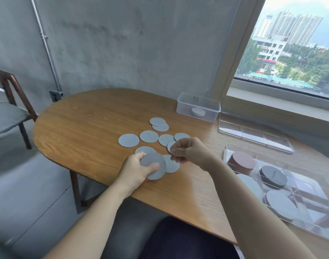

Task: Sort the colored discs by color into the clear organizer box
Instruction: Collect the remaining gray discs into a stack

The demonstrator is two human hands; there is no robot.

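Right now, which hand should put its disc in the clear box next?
Probably the right hand: it pinches a grey disc and is nearer the clear organizer box, which lies to its right. The left hand grips the other disc farther from it.

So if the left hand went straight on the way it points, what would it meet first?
Probably the right hand, which pinches a grey disc just ahead of the left hand; depth is unclear, so it might pass beneath.
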